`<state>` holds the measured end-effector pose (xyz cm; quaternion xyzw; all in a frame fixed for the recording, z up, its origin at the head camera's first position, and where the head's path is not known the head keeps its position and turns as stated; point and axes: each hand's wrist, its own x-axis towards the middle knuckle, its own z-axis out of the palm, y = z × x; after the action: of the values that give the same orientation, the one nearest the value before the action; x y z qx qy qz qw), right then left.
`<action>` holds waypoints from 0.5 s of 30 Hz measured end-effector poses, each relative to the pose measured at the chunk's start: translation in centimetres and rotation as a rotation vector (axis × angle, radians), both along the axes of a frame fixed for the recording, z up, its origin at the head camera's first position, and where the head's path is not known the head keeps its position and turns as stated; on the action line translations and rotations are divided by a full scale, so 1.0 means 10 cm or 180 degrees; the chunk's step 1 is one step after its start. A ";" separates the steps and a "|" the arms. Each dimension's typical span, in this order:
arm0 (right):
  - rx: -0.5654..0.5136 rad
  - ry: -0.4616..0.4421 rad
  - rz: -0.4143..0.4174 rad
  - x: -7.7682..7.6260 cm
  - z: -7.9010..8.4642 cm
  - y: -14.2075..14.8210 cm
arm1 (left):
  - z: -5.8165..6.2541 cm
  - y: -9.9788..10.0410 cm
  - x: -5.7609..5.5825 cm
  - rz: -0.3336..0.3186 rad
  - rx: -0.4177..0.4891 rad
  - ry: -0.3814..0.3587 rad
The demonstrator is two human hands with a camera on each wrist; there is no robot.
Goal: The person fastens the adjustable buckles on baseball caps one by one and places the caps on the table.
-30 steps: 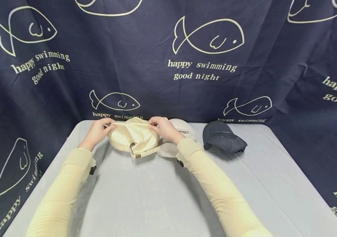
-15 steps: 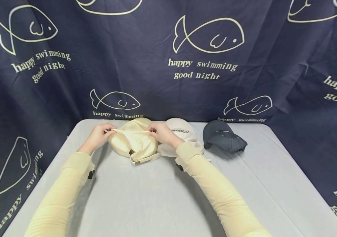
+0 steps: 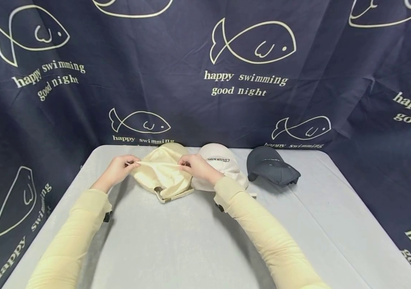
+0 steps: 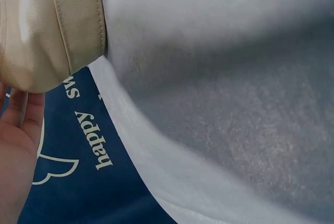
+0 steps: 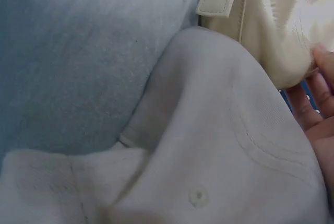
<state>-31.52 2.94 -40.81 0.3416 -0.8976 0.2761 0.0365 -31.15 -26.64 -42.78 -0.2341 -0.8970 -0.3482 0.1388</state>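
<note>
A cream baseball cap point(image 3: 162, 174) lies at the table's back left, its brim at the far side and its rear strap toward me. My left hand point(image 3: 120, 168) pinches the left side of its crown fabric. On the opposite side my right hand point(image 3: 198, 166) pinches the same cap, and the cloth between them is drawn into a taut fold. In the left wrist view, fingers show under the cap's edge point(image 4: 47, 36). An off-white cap point(image 5: 224, 130) with dark lettering sits just right of the cream one, partly behind my right hand and forearm.
A dark navy cap point(image 3: 273, 166) rests farther right on the pale cloth-covered table point(image 3: 176, 249). Behind the table hangs a dark blue curtain point(image 3: 176, 88) printed with fish outlines and words, close to the caps.
Both hands have moved a little toward me, drawing the pinched crown cloth down and nearer. More of the brim behind it and of the off-white cap's lettering shows. The navy cap stays put.
</note>
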 end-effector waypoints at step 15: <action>-0.0066 -0.0125 0.0152 0.04 0.23 0.25 | 0.18 -0.07 0.17 -0.0090 -0.0253 -0.0009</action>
<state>-31.12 5.48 -38.49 0.3570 -0.8869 0.2929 0.0158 -29.46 -27.30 -41.02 -0.2517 -0.9069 -0.3146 0.1232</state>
